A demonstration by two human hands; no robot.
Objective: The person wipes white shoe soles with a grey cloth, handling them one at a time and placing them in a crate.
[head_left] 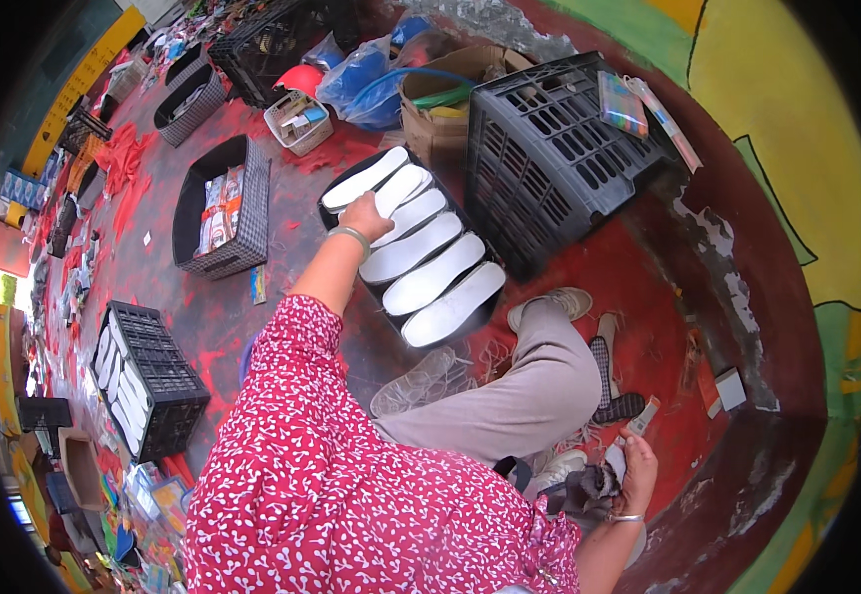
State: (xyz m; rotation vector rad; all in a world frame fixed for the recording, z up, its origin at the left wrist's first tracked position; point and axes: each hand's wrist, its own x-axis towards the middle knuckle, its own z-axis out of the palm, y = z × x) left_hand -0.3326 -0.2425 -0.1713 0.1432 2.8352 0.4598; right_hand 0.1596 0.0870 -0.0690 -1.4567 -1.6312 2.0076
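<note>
Insoles [421, 259]: white, plain, in a black crate [485, 309]. Upturned crate [559, 148]: black, open grid pattern. Sleeve [292, 416]: red with a small white print. Trouser leg [510, 396]: plain beige. Floor [648, 287]: red, worn to grey in patches. Wall [777, 119]: green and yellow fields with black outlines. Shoe upper [614, 386]: black-and-white check. Basket [223, 213]: black, grey checked side. Bag [361, 74]: blue.

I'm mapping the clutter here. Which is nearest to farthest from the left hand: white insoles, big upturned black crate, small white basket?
From the left hand:
1. White insoles, touching it, in the tray below.
2. Small white basket, beyond it.
3. Big upturned black crate, off right.
</note>
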